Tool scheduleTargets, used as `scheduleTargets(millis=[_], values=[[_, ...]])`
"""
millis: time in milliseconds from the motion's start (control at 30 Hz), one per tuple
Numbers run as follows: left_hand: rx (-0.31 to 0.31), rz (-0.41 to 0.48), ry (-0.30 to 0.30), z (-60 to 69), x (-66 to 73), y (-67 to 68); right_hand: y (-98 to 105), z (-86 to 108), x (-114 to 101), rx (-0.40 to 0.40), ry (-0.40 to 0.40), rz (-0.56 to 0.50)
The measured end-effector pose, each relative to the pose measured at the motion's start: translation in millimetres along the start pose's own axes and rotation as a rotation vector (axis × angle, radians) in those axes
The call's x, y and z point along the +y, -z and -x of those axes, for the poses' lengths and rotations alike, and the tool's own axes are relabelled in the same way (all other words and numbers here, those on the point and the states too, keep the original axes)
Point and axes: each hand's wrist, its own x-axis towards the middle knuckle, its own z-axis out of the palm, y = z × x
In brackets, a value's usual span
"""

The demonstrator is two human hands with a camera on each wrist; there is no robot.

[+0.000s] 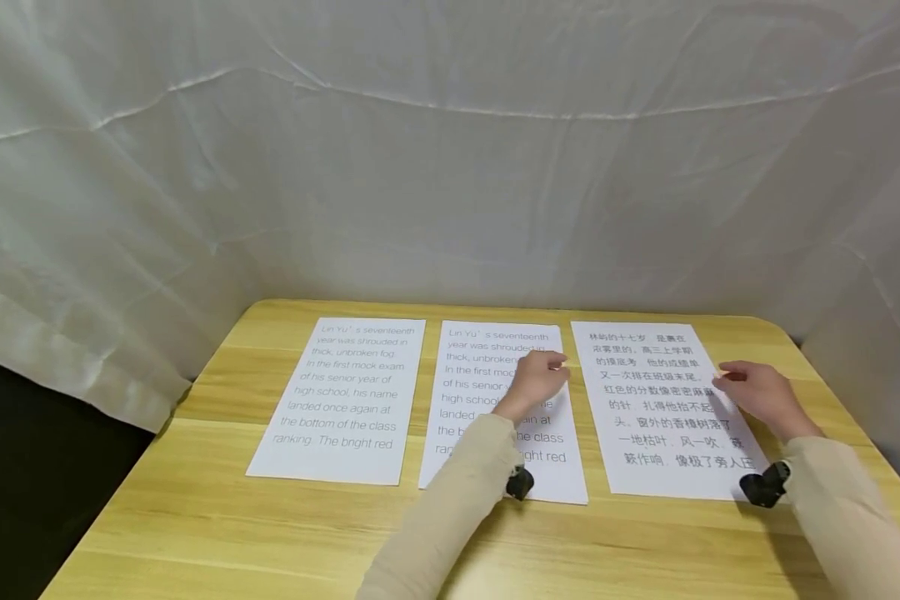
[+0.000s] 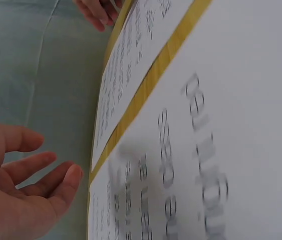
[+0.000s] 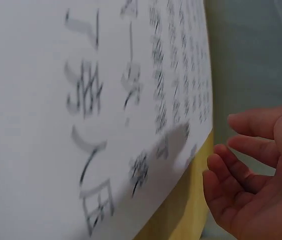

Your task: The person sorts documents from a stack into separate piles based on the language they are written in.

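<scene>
Three white printed sheets lie side by side on a wooden table. The left sheet (image 1: 337, 400) and the middle sheet (image 1: 468, 475) carry English text; the right sheet (image 1: 645, 400) carries Chinese characters. My left hand (image 1: 536, 379) hovers over the right part of the middle sheet, covering some words. In the left wrist view the left hand (image 2: 25, 185) has loosely bent fingers with nothing between them. Above the right edge of the right sheet is my right hand (image 1: 765, 396). The right wrist view shows the right hand (image 3: 256, 170) apart from the paper, fingers slightly bent, holding nothing.
The wooden table (image 1: 270, 542) has rounded far corners. Behind it and at both sides hangs a pale curtain (image 1: 450, 200). A dark area (image 1: 30, 467) lies beyond the table on the left. Small black devices sit at both wrists.
</scene>
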Motion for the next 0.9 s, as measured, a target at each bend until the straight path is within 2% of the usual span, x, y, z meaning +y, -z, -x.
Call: scheduleTargets(millis=[267,433,700,900], values=[[0.007,-0.018,0.003,5.4,-20.2,38.1,-10.9,4.0,-36.6,-0.006,0.125,-0.011],[0.029,-0.024,0.019,9.7,-35.2,60.1,-23.4,5.7,-54.5,-0.002,0.163,-0.031],[0.085,0.002,0.05,20.6,-59.2,92.3,-48.5,7.0,-75.8,-0.016,0.186,-0.144],[0.129,0.061,0.083,29.4,-73.4,113.1,-64.9,8.6,-95.7,-0.044,0.204,-0.201]])
